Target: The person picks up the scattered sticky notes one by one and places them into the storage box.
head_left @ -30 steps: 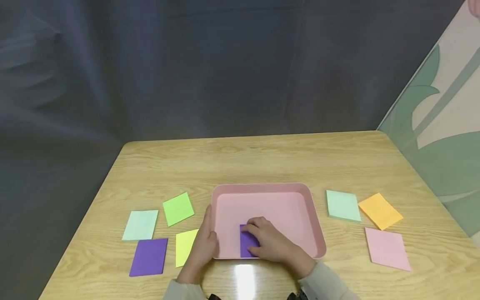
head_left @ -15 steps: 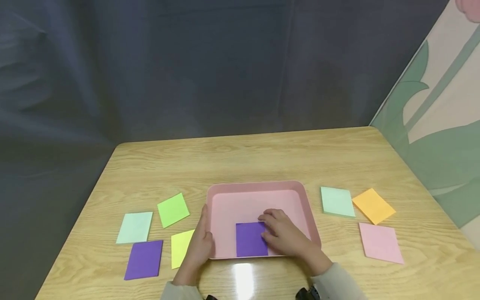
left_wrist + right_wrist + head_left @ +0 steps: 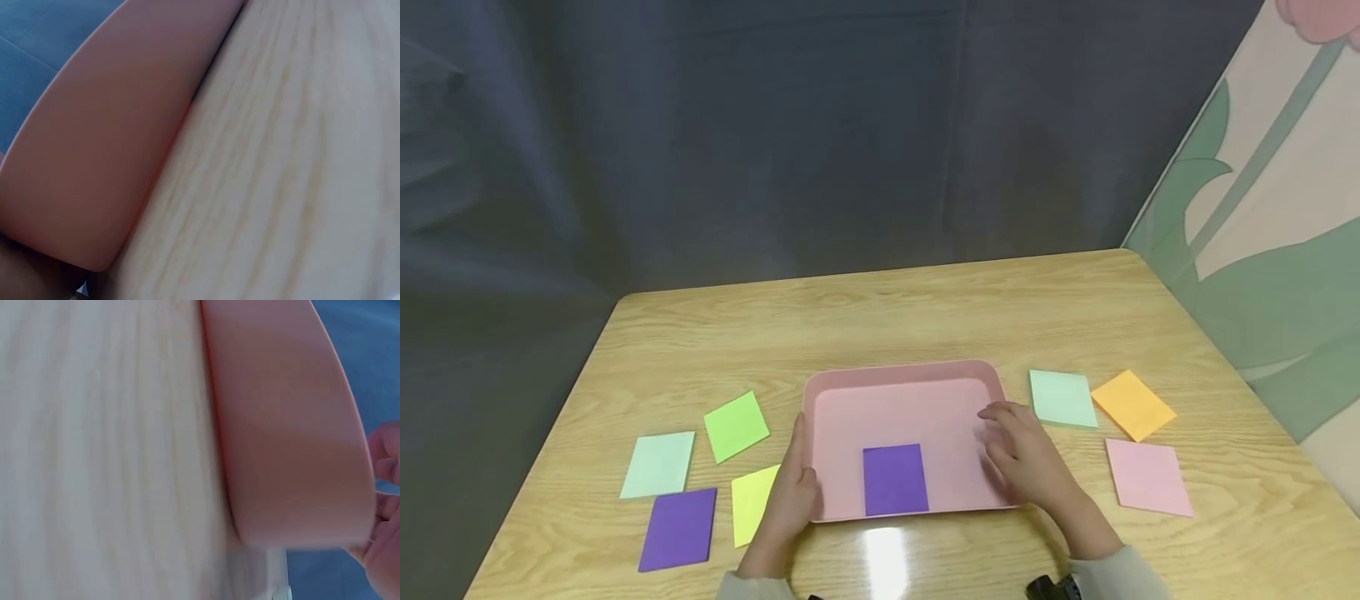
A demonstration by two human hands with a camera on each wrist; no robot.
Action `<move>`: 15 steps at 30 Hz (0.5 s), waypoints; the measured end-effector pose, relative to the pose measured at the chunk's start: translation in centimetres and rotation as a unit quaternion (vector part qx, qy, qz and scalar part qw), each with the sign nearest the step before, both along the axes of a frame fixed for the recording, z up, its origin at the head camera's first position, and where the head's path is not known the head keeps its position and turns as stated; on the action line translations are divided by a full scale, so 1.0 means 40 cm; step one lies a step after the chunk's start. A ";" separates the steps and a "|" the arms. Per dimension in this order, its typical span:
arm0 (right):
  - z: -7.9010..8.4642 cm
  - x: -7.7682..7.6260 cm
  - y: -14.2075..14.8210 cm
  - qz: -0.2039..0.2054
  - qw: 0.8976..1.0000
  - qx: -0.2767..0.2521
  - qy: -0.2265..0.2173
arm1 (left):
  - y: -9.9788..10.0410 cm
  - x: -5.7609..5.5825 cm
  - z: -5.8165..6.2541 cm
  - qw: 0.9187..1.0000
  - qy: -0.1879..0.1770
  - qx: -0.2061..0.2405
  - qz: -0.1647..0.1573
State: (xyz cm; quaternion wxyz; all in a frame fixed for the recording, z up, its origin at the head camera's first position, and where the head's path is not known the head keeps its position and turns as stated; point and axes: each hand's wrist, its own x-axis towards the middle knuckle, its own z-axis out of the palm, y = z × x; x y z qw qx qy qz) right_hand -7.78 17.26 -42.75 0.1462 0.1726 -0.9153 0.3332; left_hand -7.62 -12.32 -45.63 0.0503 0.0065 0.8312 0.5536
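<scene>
Purple square paper note [image 3: 895,480] inside the pink rectangular plastic tray [image 3: 898,412] is probably light and bendy, so I'd pinch an edge; right grip [image 3: 1032,458] loosely spread, left grip [image 3: 790,492] straight-fingered against the tray.

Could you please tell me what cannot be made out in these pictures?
Head view: the right side of the yellow note, hidden by the left hand and forearm.
Head view: the near right corner of the pink tray, covered by the right hand.
Head view: whether the purple note in the tray is one sheet or several; too small.
Left wrist view: most of the left hand, cut off by the frame edge.
Right wrist view: the tabletop grain, blurred.
</scene>
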 end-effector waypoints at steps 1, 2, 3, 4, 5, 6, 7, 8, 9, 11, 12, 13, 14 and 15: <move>0.001 0.005 0.008 -0.007 1.000 -0.003 0.006 | 0.001 0.001 0.000 1.000 0.006 -0.002 0.001; 0.001 0.010 0.016 -0.013 1.000 -0.005 0.011 | 0.001 0.002 0.000 1.000 0.015 -0.002 0.002; 0.001 0.014 0.024 -0.019 1.000 -0.005 0.015 | 0.002 0.003 -0.002 1.000 0.022 -0.001 0.003; -0.001 0.017 0.031 -0.023 1.000 -0.004 0.018 | 0.001 0.004 -0.003 0.999 0.034 -0.002 0.003; -0.002 0.019 0.039 -0.028 0.999 -0.002 0.018 | 0.001 0.004 -0.004 0.999 0.038 0.000 0.004; -0.005 0.022 0.047 -0.033 0.999 0.000 0.016 | 0.000 0.004 -0.005 0.999 0.041 0.000 0.004; -0.007 0.025 0.055 -0.038 0.999 0.001 0.013 | 0.000 0.005 -0.005 0.999 0.042 0.001 0.004; -0.008 0.027 0.064 -0.042 0.999 0.001 0.008 | -0.001 0.005 -0.004 0.999 0.037 0.003 0.004; -0.010 0.030 0.073 -0.048 0.999 0.003 0.001 | -0.001 0.005 -0.004 1.000 0.031 0.004 0.004; -0.010 0.038 0.092 -0.059 0.998 0.004 -0.021 | -0.001 0.006 0.000 1.000 0.016 0.002 0.002; -0.009 0.042 0.101 -0.064 0.997 0.002 -0.034 | -0.001 0.005 0.001 1.000 0.012 0.001 0.001; -0.007 0.046 0.111 -0.070 0.996 0.002 -0.047 | -0.001 0.005 0.002 1.000 0.010 -0.001 0.000; -0.004 0.050 0.119 -0.077 0.995 0.004 -0.061 | -0.001 0.004 0.003 1.000 0.007 -0.001 -0.002; -0.001 0.054 0.128 -0.086 0.994 0.008 -0.073 | -0.002 0.004 0.003 1.000 0.010 -0.001 -0.004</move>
